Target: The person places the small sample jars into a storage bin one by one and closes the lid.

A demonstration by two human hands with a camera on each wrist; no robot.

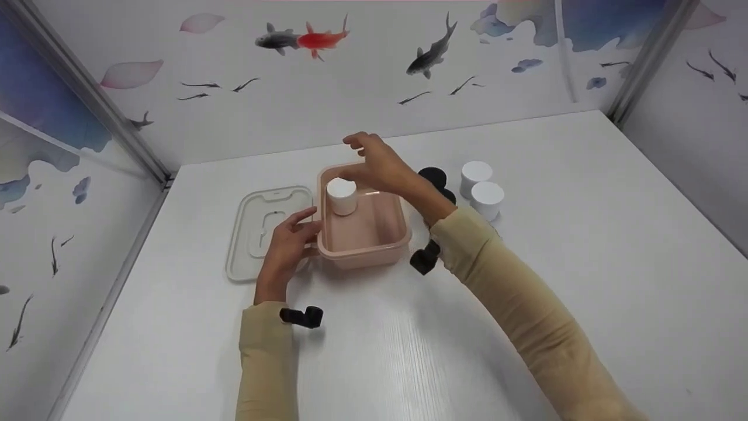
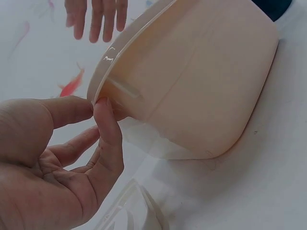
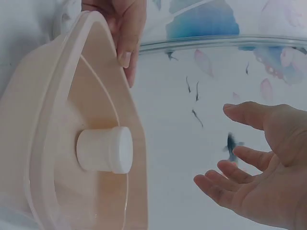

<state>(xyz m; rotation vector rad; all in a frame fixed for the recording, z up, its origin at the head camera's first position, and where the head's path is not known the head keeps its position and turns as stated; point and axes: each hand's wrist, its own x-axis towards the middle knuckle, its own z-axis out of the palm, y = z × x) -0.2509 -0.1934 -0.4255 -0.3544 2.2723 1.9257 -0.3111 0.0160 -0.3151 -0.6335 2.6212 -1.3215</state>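
A pink plastic container (image 1: 363, 255) stands open-topped on the table. My left hand (image 1: 287, 242) is at its left side; in the left wrist view, that hand (image 2: 72, 148) pinches the rim between thumb and finger. Inside the container, towards the far left corner, a white lidded jar (image 1: 342, 197) stands upright. Over the far part of the container hovers my right hand (image 1: 380, 166), fingers spread and holding nothing. The right wrist view shows this hand (image 3: 259, 167) apart from the jar (image 3: 105, 149), palm facing the container.
Left of the container lies a pale grey lid (image 1: 242, 251), flat on the table. Two white jars (image 1: 476, 175) stand to the right, beside black round objects (image 1: 432, 176) partly hidden by my right forearm. A printed wall panel (image 1: 362, 76) bounds the table at the back.
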